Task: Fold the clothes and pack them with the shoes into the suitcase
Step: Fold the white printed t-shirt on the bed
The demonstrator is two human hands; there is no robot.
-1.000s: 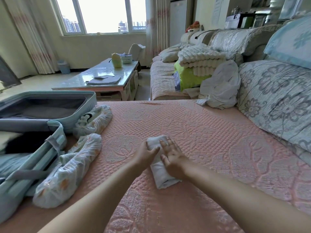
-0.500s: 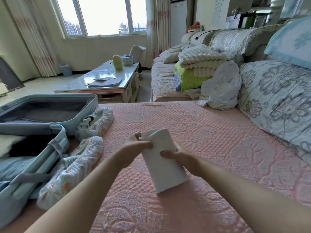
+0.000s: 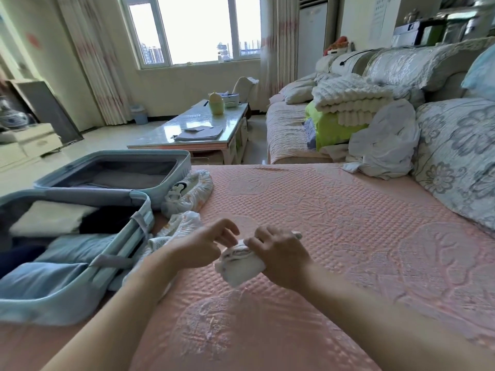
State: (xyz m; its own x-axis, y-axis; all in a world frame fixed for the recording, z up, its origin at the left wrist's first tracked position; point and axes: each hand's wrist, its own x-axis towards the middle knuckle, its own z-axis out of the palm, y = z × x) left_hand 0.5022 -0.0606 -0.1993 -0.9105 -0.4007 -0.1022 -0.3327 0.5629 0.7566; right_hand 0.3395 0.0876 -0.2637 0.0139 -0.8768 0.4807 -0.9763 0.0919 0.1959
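The person's right hand point(image 3: 278, 254) is curled around a small white folded garment point(image 3: 238, 267), gripping it as a rolled bundle just above the pink quilted cover point(image 3: 334, 210) they are sitting at. The left hand point(image 3: 205, 247) is right beside it on the bundle's left edge, fingers loosely bent and partly raised; from here I cannot tell whether it pinches the cloth or only touches it. The bundle's lower end hangs down close to the cover, roughly in the middle of the near part of the surface. To the left lies the open pale blue suitcase point(image 3: 48, 309), both halves facing up. The nearer half holds folded clothes in white, dark and light blue, with grey straps lying across them; the farther half shows a grey lining. Between the suitcase and the hands lie two shoes in printed fabric covers, one point(image 3: 192, 191) against the far half's corner and the other point(image 3: 182, 223) just beside the near half's rim, close to the left hand. Well apart, at the far right of the cover, a crumpled white garment point(image 3: 385, 145) leans against a floral cushion point(image 3: 460, 156), next to a lime green folded piece point(image 3: 329, 127) with a white ribbed blanket point(image 3: 351, 100) on top. Beyond stands a glossy worktop point(image 3: 160, 135) carrying a yellow-green bottle point(image 3: 216, 103).
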